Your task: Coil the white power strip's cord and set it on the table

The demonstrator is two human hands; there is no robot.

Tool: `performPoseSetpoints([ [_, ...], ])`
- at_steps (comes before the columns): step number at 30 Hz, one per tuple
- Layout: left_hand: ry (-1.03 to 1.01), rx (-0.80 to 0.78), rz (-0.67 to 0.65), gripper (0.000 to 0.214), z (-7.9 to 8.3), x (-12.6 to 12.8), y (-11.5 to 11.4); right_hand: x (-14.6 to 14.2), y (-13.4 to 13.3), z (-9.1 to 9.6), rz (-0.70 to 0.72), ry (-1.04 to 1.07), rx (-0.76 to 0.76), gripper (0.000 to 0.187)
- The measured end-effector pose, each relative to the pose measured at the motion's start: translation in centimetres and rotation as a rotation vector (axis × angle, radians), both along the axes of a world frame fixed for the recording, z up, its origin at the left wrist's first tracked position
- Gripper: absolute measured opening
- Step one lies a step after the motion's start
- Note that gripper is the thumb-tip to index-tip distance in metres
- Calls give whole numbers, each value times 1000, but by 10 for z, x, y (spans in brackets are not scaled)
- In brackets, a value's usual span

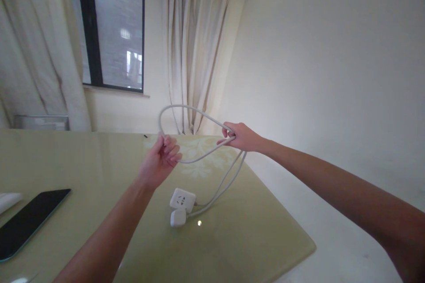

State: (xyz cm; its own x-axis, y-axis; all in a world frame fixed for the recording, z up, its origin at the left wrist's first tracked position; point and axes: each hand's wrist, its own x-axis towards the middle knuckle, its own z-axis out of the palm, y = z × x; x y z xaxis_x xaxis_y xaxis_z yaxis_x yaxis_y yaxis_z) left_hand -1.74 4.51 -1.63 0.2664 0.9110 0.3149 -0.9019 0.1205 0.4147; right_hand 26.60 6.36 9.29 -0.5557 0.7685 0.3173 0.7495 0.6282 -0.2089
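A white power cord [204, 157] is stretched in a loop between my two hands above the table. My left hand [162, 157] is closed round the left end of the loop, fingers curled. My right hand [241, 136] pinches the cord where both sides of the loop meet. From beneath my right hand two lengths of cord hang down to a white socket block [182, 199] and a white plug [178, 218]. Both lie on the table, the plug touching or just in front of the block; its prongs are not visible.
The pale green table [252, 230] has a rounded right corner and a leaf pattern. At the left lies a dark flat tablet-like slab [31, 221], with a white object [9, 201] beside it. Curtains [199, 44] and a dark-framed window [116, 26] stand behind.
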Motion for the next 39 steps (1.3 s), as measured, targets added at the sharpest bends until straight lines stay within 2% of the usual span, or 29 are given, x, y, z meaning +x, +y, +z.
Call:
performPoseSetpoints([
  [2,17,-36,89,49,7,-14,5,3,1,-8,-1,-120,-6,49],
  [5,-4,-72,246,62,17,-28,6,-1,1,-28,-43,-322,22,45],
  [9,0,-52,437,63,34,-33,-11,-26,-11,-81,-176,-596,97,52],
  [12,-11,-19,542,58,48,-34,-30,-55,-27,-124,-69,-694,113,57],
  [14,-32,-15,565,55,54,-39,-36,-73,-35,-141,9,-703,108,59],
  [16,-48,-17,551,51,55,-46,-33,-86,-36,-143,27,-698,81,60],
  [18,-39,-42,545,48,52,-52,-21,-92,-31,-135,-25,-675,55,61],
  [22,76,-311,699,46,35,-54,12,-91,-18,-115,-190,-557,74,61],
  [24,107,-418,724,43,27,-52,23,-86,-14,-113,-226,-510,104,60],
  [25,113,-420,708,42,25,-53,26,-84,-13,-115,-230,-503,121,59],
  [29,179,-244,582,52,25,-58,18,-71,-17,-135,-143,-576,145,59],
  [33,197,-79,461,59,38,-60,-13,-65,-20,-148,-36,-668,64,58],
  [37,127,145,498,62,48,-58,-32,-70,-13,-128,6,-638,-36,62],
  [39,55,132,583,55,47,-54,-26,-74,-8,-112,-54,-559,-33,64],
])
